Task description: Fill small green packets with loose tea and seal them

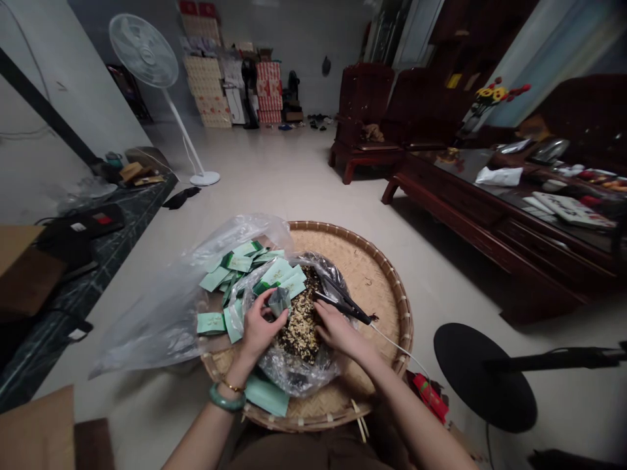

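A small green packet [280,300], its mouth gaping upward, is held between the thumb and fingers of my left hand [260,321]. My right hand [337,326] is at the right side of a loose dried mix [301,323] of pale yellow and dark bits, fingers stretched out and thumb apart, tips touching the mix. Beneath the mix is a clear plastic bag [298,378], spread on a round woven bamboo tray [382,287]. A black clamp-like tool [350,303] with a white cord lies just beyond my right hand. Several green packets [240,263] are heaped at the left.
A large clear plastic bag [161,320] hangs over the tray's left edge. To the right stand a black round base [482,375] and a dark wooden table [470,202]. A white fan [203,177] is ahead left, near a dark stone ledge [93,261]. Cardboard boxes [36,424] sit lower left.
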{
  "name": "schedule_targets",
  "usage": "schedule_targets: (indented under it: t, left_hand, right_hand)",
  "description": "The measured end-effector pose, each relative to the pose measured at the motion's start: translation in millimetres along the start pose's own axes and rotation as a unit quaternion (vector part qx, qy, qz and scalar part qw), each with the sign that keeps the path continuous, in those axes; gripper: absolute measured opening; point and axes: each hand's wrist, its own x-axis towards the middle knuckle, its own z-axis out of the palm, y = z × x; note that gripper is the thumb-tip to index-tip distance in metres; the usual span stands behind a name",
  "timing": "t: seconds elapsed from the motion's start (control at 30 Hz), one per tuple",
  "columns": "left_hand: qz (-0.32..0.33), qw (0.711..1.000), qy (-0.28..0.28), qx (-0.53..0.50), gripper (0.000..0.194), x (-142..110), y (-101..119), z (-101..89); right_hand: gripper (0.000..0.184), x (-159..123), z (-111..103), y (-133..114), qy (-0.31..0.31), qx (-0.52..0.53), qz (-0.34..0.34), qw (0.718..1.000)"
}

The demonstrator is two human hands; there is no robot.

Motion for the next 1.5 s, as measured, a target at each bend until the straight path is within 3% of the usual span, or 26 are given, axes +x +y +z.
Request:
schedule_targets:
  t: [0.17, 0.4, 0.6, 0.77, 0.9, 1.03, 1.13, 1.23, 1.3, 1.4, 1.5]
  left_hand:
    - [-0.009, 1.0, 0.017, -0.023, 0.054, 4, 3, -5.6]
    - [0.008, 1.0, 0.028, 0.001, 0.049, 8, 1, -10.4]
    - [0.022, 0.999, 0.027, 0.02, 0.045, 10, 7, -13.1]
    - [0.026, 0.999, 0.019, 0.027, 0.042, 10, 6, -9.5]
    - [0.031, 0.999, 0.013, 0.031, 0.043, 10, 4, -6.0]
    - [0.037, 0.999, 0.015, 0.034, 0.043, 11, 5, -4.8]
    - [0.037, 0.999, 0.015, 0.037, 0.043, 11, 6, -4.6]
    - [0.037, 0.998, 0.013, 0.039, 0.043, 10, 8, -4.4]
    - [0.041, 0.998, 0.013, 0.042, 0.043, 9, 9, -4.2]
    - [0.051, 0.998, 0.011, 0.044, 0.043, 8, 10, -4.2]
    - [0.057, 0.998, 0.012, 0.04, 0.043, 8, 10, -5.2]
  right_hand:
    - [0.094, 16, 3, -30, -0.059, -0.058, 0.032, 0.996]
    - [0.072, 13, 17, -65, -0.068, -0.133, -0.036, 0.988]
    - [0.067, 6, 21, -55, -0.101, -0.151, -0.064, 0.981]
    - [0.065, 5, 23, -50, -0.078, -0.158, -0.051, 0.983]
    - [0.054, 24, 14, -37, -0.02, -0.053, -0.012, 0.998]
    - [0.045, 28, -5, -19, 0.052, 0.074, -0.018, 0.996]
    - [0.063, 5, -10, -15, 0.012, 0.034, -0.014, 0.999]
    - [0.096, -19, -1, -19, -0.049, -0.054, 0.026, 0.997]
    - [0.102, -25, 9, -23, -0.059, -0.083, 0.046, 0.994]
    - [0.084, -14, 18, -27, -0.039, -0.054, 0.045, 0.997]
    - [0.062, 9, 16, -27, 0.019, 0.029, 0.031, 0.999]
